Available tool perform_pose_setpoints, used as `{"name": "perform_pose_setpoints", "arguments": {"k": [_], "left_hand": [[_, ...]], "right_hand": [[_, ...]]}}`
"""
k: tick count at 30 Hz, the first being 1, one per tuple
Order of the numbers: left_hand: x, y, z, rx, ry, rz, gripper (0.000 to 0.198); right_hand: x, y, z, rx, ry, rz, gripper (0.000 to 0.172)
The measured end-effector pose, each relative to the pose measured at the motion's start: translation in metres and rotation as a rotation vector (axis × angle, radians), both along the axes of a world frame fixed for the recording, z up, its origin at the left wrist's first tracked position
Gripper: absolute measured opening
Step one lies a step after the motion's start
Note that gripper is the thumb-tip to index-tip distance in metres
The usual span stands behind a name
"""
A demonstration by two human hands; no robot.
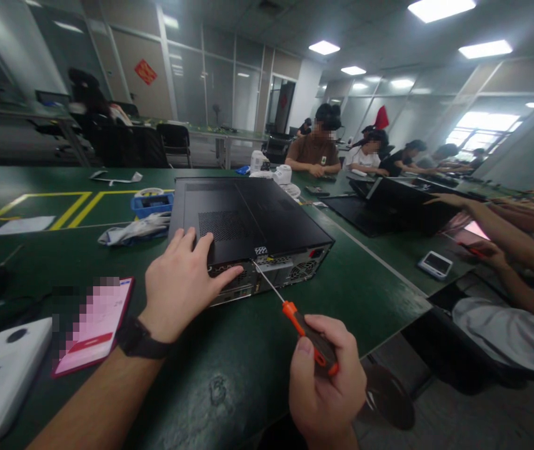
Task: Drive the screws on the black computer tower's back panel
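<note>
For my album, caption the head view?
Left hand on a desktop computer case, right hand holding a screwdriver to its rear.

Down on the near left of the green table [379, 269], a white device [14, 369] marked 1 lay beside a pink panel [102, 319] with a red edge! Farther up came a pale glove [138, 229], bunched just in front of a blue tray [161, 207], and then yellow lines [74, 209] with a sheet of paper [24, 225] near them. Across the table, a person in a brown shirt [308, 152] sat near a white bottle [282, 174], while a small grey-and-white gadget [436, 265] lay out to the right. And behind it all, a red diamond [146, 72] hung on the wall, ceiling lights [324, 47] blazing overhead!
</note>
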State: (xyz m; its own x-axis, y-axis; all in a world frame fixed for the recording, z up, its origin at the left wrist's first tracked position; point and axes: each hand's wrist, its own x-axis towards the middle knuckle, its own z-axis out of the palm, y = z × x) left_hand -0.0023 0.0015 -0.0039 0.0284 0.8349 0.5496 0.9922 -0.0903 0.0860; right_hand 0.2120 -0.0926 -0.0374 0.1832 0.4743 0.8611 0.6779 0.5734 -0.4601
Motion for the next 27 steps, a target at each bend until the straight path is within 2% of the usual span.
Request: {"name": "perform_pose_setpoints", "arguments": {"k": [6,11,17,23,27], "left_hand": [[0.0001,-0.0005,0.0009,-0.014,0.007,0.003,0.079],[0.0005,-0.0008,0.001,-0.013,0.016,0.007,0.078],[0.0003,-0.0002,0.0009,-0.007,0.01,0.005,0.079],[0.0005,-0.0008,0.0016,-0.012,0.015,0.01,0.079],[0.0007,-0.0006,0.0012,-0.007,0.008,0.006,0.079]], "right_hand": [[0.0003,-0.0012,-0.0037,-0.04,0.001,-0.082,0.014],[0.0012,0.0004,-0.0026,-0.006,0.008,-0.001,0.016],[0.0006,0.0012,-0.0027,-0.027,0.007,-0.085,0.013],[0.0025,0.0018,-0.0027,0.01,-0.008,0.023,0.019],[0.0019,0.0007,-0.0034,0.011,-0.013,-0.01,0.018]]}}
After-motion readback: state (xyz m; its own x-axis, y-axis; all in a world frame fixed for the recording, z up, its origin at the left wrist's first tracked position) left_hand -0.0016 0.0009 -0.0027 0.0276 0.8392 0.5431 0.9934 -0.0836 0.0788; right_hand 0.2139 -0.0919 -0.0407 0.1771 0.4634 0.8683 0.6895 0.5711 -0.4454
